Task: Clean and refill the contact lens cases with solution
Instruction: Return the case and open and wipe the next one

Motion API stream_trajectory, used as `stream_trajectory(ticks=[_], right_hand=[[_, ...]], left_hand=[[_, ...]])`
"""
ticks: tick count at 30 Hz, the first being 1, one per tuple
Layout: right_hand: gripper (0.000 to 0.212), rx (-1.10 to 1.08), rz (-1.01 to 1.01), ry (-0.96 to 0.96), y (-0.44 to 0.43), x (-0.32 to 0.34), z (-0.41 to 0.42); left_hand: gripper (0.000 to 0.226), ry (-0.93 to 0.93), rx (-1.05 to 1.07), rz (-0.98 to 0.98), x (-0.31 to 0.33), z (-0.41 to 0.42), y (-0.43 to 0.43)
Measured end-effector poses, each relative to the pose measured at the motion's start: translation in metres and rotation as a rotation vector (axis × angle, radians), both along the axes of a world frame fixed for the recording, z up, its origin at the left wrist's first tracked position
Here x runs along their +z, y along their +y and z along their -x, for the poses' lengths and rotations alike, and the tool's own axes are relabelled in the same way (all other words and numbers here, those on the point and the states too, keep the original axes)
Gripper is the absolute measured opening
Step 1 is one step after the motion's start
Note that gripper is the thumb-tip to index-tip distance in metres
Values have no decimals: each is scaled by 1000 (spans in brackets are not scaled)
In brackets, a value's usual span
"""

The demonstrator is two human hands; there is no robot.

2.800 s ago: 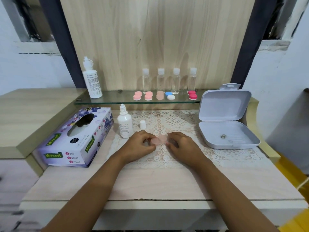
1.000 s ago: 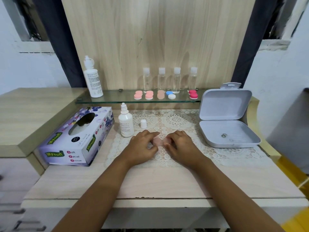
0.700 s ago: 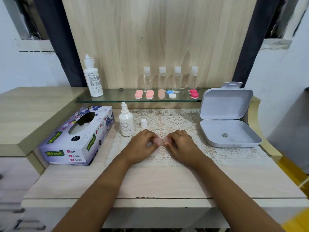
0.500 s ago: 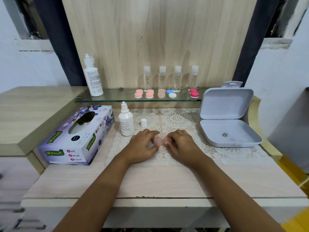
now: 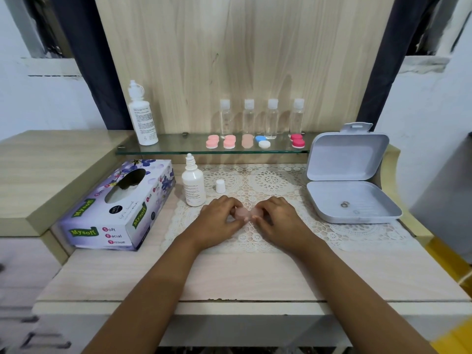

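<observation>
A pale pink contact lens case (image 5: pixel 245 213) lies on the lace mat (image 5: pixel 270 182) in the middle of the table. My left hand (image 5: pixel 219 217) pinches its left end and my right hand (image 5: pixel 277 217) pinches its right end; the fingers cover most of it. An uncapped white solution bottle (image 5: pixel 193 186) stands just left of my left hand, and its small white cap (image 5: pixel 220 186) stands beside it. Several more lens cases (image 5: pixel 229 142) in pink, peach, blue-white and red sit in a row on the glass shelf (image 5: pixel 178 150).
A tissue box (image 5: pixel 120 208) lies at the left. An open white plastic box (image 5: pixel 350 190) sits at the right with small rings inside. On the shelf stand a tall white bottle (image 5: pixel 141 116) and several clear small bottles (image 5: pixel 260 118).
Both hands have stayed on the pink case, drawing slightly closer together over it since 2.8 s ago. Nothing else on the table has moved.
</observation>
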State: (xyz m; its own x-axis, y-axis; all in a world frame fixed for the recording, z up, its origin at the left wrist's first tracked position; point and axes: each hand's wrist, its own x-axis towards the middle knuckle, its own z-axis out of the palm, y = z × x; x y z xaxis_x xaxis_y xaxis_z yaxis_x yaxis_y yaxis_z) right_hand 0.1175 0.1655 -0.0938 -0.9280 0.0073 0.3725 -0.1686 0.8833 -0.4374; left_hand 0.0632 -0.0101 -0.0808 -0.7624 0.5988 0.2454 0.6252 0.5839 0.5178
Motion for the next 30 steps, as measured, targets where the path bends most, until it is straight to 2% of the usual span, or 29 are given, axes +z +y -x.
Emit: stream_trajectory(ticks=[4,8,13,19,22,25,30], right_hand=[[34,0,4,-5,0,0,0],[34,1,0,1,0,0,0],[35,3,-1,-5,0,0,0],[36,7,-8,1,0,1,0],[46,8,-7,15,-1,1,-1],[52,3,-10,26,-1,0,0],[47,1,0,27,-1,0,0]], left_hand=[[60,-20,-28,10,1,0,-2],[49,-30,-24,7,2,1,-3],[22,-32,0,-56,3,-1,-2],[23,-73,46,-137,5,2,2],[26,-124,106,-182,11,7,2],[31,-129,144,-125,18,13,4],[36,-102,140,-4,26,27,15]])
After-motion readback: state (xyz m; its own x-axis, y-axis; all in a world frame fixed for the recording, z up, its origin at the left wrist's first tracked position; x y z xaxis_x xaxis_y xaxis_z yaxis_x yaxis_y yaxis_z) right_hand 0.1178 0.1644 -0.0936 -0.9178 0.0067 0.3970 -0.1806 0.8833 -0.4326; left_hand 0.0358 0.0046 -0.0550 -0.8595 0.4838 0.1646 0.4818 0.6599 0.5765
